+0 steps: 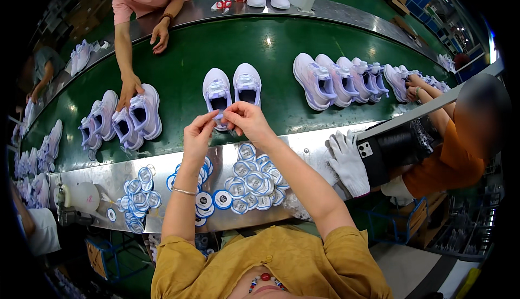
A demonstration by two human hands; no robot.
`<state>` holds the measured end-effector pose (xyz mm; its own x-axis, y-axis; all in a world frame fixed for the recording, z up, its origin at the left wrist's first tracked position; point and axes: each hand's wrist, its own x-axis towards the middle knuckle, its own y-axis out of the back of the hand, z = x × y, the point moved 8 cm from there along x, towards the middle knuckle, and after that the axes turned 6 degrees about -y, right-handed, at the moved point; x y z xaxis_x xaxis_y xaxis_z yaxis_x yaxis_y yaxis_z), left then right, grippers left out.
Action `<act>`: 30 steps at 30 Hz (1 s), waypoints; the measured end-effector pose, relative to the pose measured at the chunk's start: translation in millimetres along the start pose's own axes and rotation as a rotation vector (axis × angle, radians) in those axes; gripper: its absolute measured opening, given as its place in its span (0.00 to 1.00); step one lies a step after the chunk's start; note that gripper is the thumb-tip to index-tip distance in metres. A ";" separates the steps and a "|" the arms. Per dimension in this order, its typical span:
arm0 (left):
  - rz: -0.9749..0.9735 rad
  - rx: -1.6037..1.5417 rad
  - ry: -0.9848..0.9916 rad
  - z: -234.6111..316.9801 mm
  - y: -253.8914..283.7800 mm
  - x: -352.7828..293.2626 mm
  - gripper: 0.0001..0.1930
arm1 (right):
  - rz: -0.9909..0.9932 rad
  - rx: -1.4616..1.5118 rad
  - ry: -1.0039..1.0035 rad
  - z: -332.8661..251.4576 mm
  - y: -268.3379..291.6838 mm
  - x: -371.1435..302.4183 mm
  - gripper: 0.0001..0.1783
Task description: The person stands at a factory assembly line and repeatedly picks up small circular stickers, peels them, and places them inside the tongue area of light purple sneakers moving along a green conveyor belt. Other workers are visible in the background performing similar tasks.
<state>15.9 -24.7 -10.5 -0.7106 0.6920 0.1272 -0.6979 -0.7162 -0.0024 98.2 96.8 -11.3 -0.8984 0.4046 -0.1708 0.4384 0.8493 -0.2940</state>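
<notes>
My left hand (197, 132) and my right hand (250, 122) meet over the near edge of the green belt. Both have thumb and fingers pinched together at the tips. Whatever lies between them is too small to make out. Just beyond stands a pair of pale lilac sneakers, a left shoe (217, 82) and a right shoe (247, 77), upright with their heel openings toward me. My hands partly cover the heels. Below my wrists, round blue-rimmed tags lie on the metal ledge, in a large pile (253, 182) and a smaller pile (203, 200).
More sneakers line the green belt (179, 82) at right (314, 82) and left (146, 112); a co-worker's hand (130, 90) touches the left ones. Another tag pile (138, 196), a tape roll (85, 197), a white glove (346, 161) and a phone (366, 149) are on the near side.
</notes>
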 end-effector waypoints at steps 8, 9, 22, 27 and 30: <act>-0.059 -0.090 0.000 -3.9 -1.4 -0.9 0.21 | -0.047 -0.168 0.131 -5.5 -10.5 7.9 0.06; -0.066 -0.078 -0.004 -3.1 -1.0 -0.7 0.21 | -0.058 -0.185 0.128 -5.0 -12.1 9.3 0.06; -0.118 -0.079 0.005 2.1 1.5 2.5 0.23 | -0.155 -0.228 0.035 1.9 -13.8 19.9 0.04; -0.115 -0.073 0.003 3.9 2.0 0.8 0.23 | -0.169 -0.282 0.032 1.8 -16.7 19.4 0.04; -0.130 -0.066 -0.005 4.6 2.5 1.6 0.23 | -0.173 -0.305 0.034 5.5 -16.8 20.2 0.05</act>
<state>13.4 -25.8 -5.7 -0.6135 0.7780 0.1357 -0.7885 -0.6129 -0.0507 72.8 88.8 -15.1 -0.9613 0.2527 -0.1098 0.2564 0.9664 -0.0202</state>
